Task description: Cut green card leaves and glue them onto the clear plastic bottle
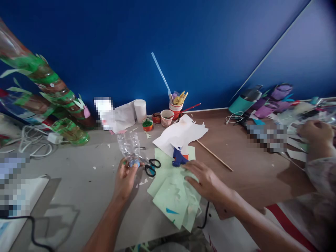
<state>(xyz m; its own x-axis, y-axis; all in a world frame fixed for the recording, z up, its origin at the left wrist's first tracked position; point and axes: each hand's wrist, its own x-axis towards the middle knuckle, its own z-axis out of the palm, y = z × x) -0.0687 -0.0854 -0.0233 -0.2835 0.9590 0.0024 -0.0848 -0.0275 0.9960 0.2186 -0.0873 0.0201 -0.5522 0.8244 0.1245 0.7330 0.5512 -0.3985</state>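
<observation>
My left hand [124,180] grips the cut piece of a clear plastic bottle [128,144] by its blue cap [134,163], with the cut end pointing up. Fingers stretched and thumb apart, my right hand [204,180] reaches over pale green paper sheets [170,199]. Its fingertips are close to a blue glue gun [179,159] with an orange part; whether they touch it I cannot tell. Black-handled scissors [154,163] lie between the bottle piece and the green sheets. A torn white paper [181,133] partly covers the glue gun.
Along the blue wall stand paint cups [147,125], a paper cup [167,118] and a cup of yellow tools [176,106]. A wooden stick [215,155] lies to the right. Green-and-brown bottle trunks [56,84] lean at left. Another person's hand [316,134] is at far right.
</observation>
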